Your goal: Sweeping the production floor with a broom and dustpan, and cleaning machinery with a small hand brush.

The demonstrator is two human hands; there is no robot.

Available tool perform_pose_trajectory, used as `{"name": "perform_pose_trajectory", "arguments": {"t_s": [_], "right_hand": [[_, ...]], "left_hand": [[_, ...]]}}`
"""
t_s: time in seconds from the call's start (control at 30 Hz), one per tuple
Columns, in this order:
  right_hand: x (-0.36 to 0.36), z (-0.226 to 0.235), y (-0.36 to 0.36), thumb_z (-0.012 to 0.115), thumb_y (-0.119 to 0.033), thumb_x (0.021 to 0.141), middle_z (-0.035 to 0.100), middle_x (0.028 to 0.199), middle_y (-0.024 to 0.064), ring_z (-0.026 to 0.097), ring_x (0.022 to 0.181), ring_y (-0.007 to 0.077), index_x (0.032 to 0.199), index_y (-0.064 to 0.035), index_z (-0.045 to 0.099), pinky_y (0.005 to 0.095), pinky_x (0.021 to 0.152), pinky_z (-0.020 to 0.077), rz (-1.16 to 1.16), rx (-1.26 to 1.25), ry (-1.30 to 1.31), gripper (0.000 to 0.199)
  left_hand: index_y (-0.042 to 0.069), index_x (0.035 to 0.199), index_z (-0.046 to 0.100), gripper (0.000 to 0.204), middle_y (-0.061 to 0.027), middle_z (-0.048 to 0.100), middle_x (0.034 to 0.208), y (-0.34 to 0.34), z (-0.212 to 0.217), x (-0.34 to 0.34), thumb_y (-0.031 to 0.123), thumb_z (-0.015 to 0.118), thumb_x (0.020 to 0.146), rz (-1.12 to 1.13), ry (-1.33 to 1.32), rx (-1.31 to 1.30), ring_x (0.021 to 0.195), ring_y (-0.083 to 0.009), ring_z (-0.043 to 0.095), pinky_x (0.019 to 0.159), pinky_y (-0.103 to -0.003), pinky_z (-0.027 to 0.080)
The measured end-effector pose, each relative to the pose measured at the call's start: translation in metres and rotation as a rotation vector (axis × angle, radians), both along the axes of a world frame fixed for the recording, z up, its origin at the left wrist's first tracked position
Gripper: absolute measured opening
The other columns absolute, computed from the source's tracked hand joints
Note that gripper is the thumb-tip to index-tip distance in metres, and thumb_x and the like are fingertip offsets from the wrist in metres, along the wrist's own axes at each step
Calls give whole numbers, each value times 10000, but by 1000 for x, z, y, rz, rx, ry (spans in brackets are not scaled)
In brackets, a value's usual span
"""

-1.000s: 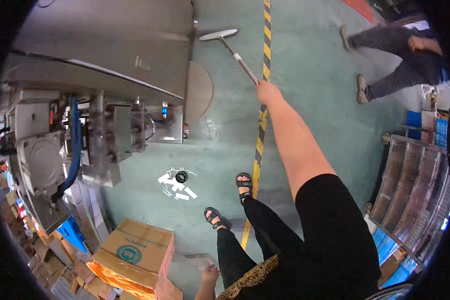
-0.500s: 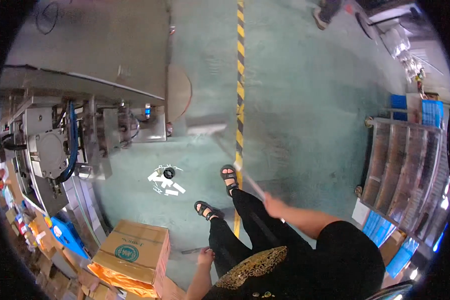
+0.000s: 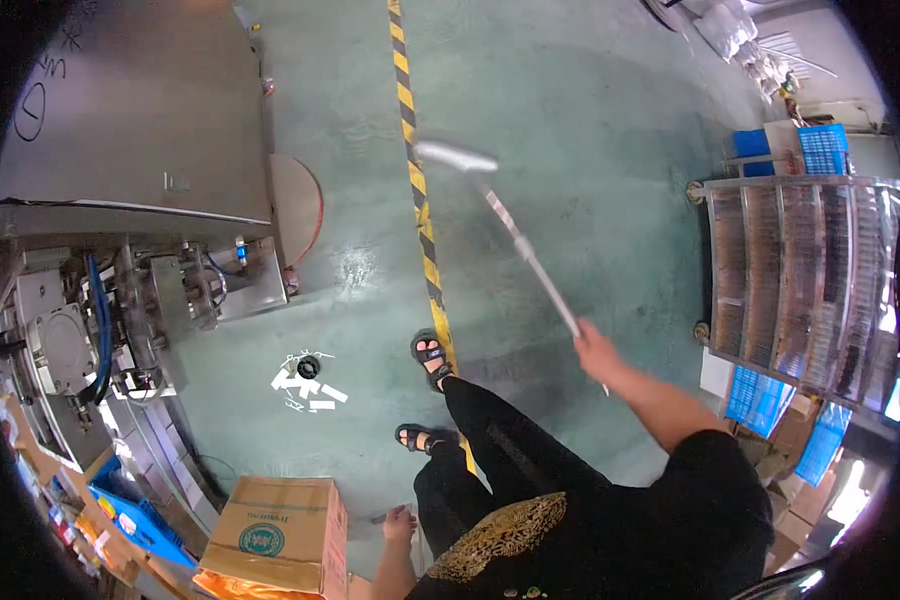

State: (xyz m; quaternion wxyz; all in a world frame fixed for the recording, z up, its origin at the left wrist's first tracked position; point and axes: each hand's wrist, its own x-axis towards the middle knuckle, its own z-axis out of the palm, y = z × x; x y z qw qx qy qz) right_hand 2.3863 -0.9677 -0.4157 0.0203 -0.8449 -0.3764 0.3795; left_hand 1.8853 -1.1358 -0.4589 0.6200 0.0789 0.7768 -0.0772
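Observation:
My right hand point(image 3: 595, 352) grips the long pale pole point(image 3: 547, 280) of a floor-cleaning tool, a broom or flat mop. Its wide white head point(image 3: 457, 156) is blurred, farther out beside the striped floor line. Low by my left thigh, my left hand point(image 3: 400, 524) is closed, with a thin grey piece point(image 3: 378, 519) sticking out beside it; what this is I cannot make out. On the green floor ahead and to the left lies a loose group of white strips and scraps point(image 3: 326, 405), with a black round thing point(image 3: 309, 368) among them.
A cardboard box point(image 3: 270, 530) stands near my left hand. Machinery point(image 3: 65, 345) and a large metal cabinet point(image 3: 140, 110) line the left. A wheeled rack point(image 3: 790, 280) stands at the right, with blue crates point(image 3: 755, 398) nearby. Yellow-black tape point(image 3: 417, 190) runs along the floor.
The tool's head has swung away from me and to the right, from left of the striped line to across it. My right arm has reached outward. My view has shifted slightly.

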Motion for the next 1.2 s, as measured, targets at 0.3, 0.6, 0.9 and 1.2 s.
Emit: {"name": "perform_pose_trajectory", "arguments": {"t_s": [0.3, 0.6, 0.9, 1.2], "right_hand": [[44, -121, 131, 489, -81, 714, 414, 508, 82, 409, 400, 176, 1129, -74, 336, 329, 328, 302, -421, -244, 22, 442], [-155, -50, -1, 433, -72, 722, 511, 596, 150, 494, 445, 240, 1310, -138, 65, 365, 379, 398, 60, -540, 185, 697], [-329, -10, -104, 452, -76, 733, 553, 753, 219, 554, 513, 281, 1304, -63, 34, 378, 446, 450, 383, -733, 292, 707], [-400, 80, -142, 430, -41, 697, 446, 548, 90, 427, 368, 164, 1282, -128, 202, 290, 329, 358, 466, -575, 279, 634]], "left_hand": [[10, 1045, 471, 299, -87, 552, 646, -49, -17, -38, 88, 475, 756, 123, -9, -20, 478, -146, 514, 418, -264, 415], [29, 1044, 485, 278, -53, 549, 641, -78, -25, -48, 111, 492, 778, 117, -38, 45, 499, -111, 497, 439, -237, 404], [31, 1058, 464, 316, -63, 539, 663, -152, -12, -99, 134, 494, 762, 366, -51, 231, 506, -126, 491, 440, -242, 381], [24, 998, 520, 308, -97, 591, 702, -307, -18, -135, 151, 509, 717, 699, 177, 131, 603, -164, 568, 539, -273, 459]]}}
